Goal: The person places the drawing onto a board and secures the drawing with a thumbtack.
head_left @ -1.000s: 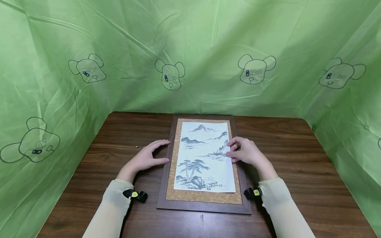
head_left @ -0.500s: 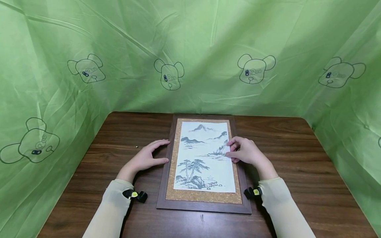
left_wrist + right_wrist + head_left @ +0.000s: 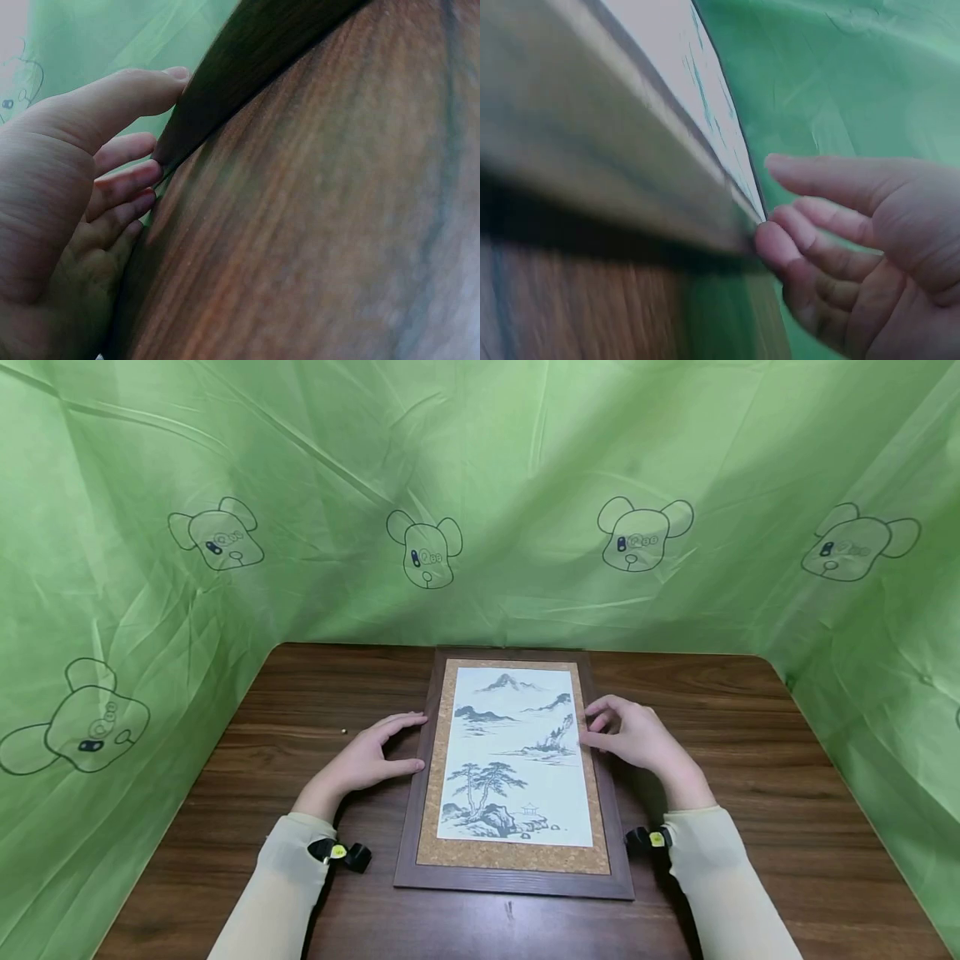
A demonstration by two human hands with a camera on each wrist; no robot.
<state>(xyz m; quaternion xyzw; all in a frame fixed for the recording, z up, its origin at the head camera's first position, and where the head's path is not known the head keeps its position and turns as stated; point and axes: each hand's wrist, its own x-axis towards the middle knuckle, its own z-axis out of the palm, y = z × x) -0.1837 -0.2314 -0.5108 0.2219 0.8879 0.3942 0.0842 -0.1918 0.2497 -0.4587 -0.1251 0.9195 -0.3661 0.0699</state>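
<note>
A framed corkboard [image 3: 513, 856] lies on the table with its dark wooden frame [image 3: 517, 882] around it. On the cork rests a white sheet of paper [image 3: 480, 739] printed with an ink landscape of mountains and pines. My left hand [image 3: 367, 756] has its thumb and fingertips against the frame's left edge, fingers spread; the left wrist view shows its thumb [image 3: 176, 73] at that edge. Over the right side of the frame is my right hand [image 3: 637, 737], fingers loosely bent and holding nothing, fingertips just beside the paper's right edge.
The brown wood-grain table [image 3: 750, 760] extends on both sides of the board. A tiny bead-like object [image 3: 344, 732] lies left of it. Green cloth [image 3: 517, 585] with printed bear heads hangs behind and at both sides.
My right hand has let go of the paper's right edge and moved a little to the right. The paper now lies flatter on the cork. My left hand has stayed in place.
</note>
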